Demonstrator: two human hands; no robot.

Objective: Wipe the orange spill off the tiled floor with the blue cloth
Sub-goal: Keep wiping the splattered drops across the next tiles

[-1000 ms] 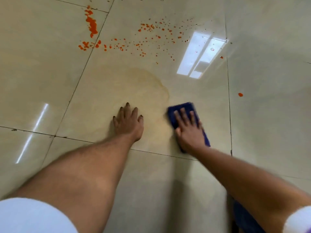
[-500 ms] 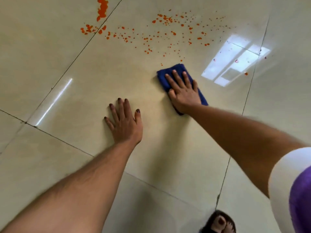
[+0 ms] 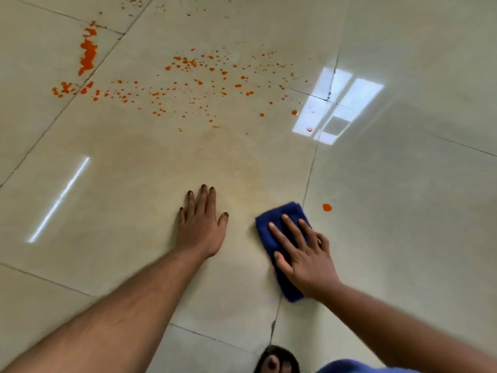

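Right hand flat, fingers straight, pressing blue cloth onto tiled floor. Left hand flat beside cloth, fingers extended, holding nothing. Orange spill beyond cloth, well apart.

Bare forearms, painted nails, a dark sandal

Both forearms are bare to the lower edge of the picture, with no watch or bracelet showing. The left hand has dark polish on its nails; the right hand has pale, unpainted-looking nails. At the bottom edge a foot wears a dark sandal, beside a bit of blue-purple clothing.
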